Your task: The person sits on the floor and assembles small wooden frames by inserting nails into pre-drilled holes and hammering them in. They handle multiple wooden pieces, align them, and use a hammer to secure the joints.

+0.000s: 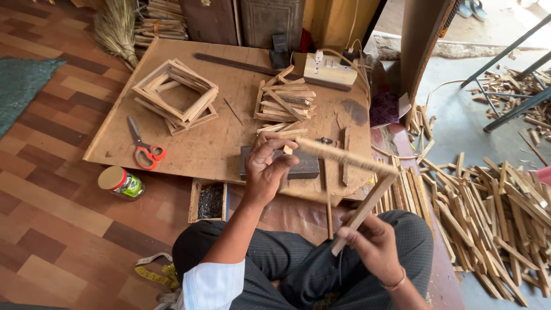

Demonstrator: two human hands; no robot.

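Note:
My left hand grips one corner of a thin wooden frame raised above my lap. My right hand holds the lower end of the frame's side strip. The frame is blurred from motion. Under it lies a dark metal block at the near edge of a low plywood board. I sit cross-legged on the floor in dark trousers.
The board carries a stack of square wooden frames, a pile of short sticks, orange-handled scissors and a power strip. A small box of nails, a tin and a yellow tape measure lie nearby. Wood strips are heaped at right.

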